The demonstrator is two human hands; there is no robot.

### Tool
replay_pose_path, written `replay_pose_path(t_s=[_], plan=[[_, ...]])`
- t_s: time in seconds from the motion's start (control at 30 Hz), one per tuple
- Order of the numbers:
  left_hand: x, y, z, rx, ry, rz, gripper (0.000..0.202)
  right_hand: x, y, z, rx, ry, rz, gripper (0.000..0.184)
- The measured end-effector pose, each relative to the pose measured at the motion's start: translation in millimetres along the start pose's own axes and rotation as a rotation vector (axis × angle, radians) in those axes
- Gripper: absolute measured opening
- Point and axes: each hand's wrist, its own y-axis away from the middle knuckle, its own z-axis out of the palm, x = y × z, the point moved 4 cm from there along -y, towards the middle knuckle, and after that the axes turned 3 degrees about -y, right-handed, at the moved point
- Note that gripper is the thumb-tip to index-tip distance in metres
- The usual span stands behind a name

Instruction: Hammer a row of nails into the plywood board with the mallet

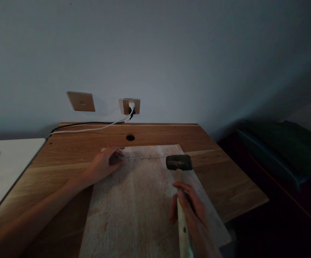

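A pale wooden board (134, 200) lies on a brown wooden desk (72, 157). A row of several small nails (144, 157) stands along the board's far edge. My left hand (105, 165) rests at the board's far left corner, its fingers curled at the left end of the nail row; what they pinch is too small to make out. My right hand (189, 209) is wrapped round the light wooden handle of a hammer (179, 163). The hammer's dark head hovers by the right end of the nail row.
A cable hole (130, 137) is in the desk behind the board. A wall socket (131, 106) with a white plug and cables (91, 127) sits on the wall, next to a blank plate (81, 101). A white table (5, 168) adjoins on the left; a dark object (276, 150) lies at right.
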Motion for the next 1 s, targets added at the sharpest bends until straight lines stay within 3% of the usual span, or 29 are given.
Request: replay_pose_path(t_s=[0.13,0.27,0.47,0.6,0.7,0.8,0.83,0.9,1.0], plan=[[-2.5,-1.9,1.2,-0.003,0.005,-0.008,0.037,-1.7,-2.2,-13.2,-0.096,0.274,0.021,0.05],[-3.2,-3.0,-1.5,-0.017,-0.005,-0.013,0.037,-13.8,-9.0,-1.4,-0.244,0.373,-0.012,0.042],[-8.1,-3.6,-4.2,-0.06,-0.028,-0.029,0.047,-20.4,1.2,12.8,-0.343,0.471,-0.114,0.033],[-18.7,-6.9,-15.4,-0.118,-0.104,-0.006,0.053,-25.8,10.0,10.7,-0.353,0.462,-0.301,0.03],[-31.5,-5.4,-36.5,-0.19,-0.179,0.021,0.069,-28.7,21.5,4.0,-0.314,0.555,-0.57,0.03],[-45.5,2.4,-57.5,-0.295,-0.206,0.018,0.09,-16.8,40.5,1.8,-0.348,0.659,-0.831,0.029],[-49.7,5.4,-62.2,-0.334,-0.203,0.018,0.095,-9.1,46.5,1.9,-0.373,0.661,-0.876,0.028],[-56.5,10.1,-67.7,-0.39,-0.204,0.029,0.103,7.1,52.4,-2.3,-0.258,0.657,-0.865,0.024],[-62.8,11.8,-70.0,-0.387,-0.253,0.076,0.108,26.7,56.8,-5.4,-0.182,0.721,-0.876,0.03]])
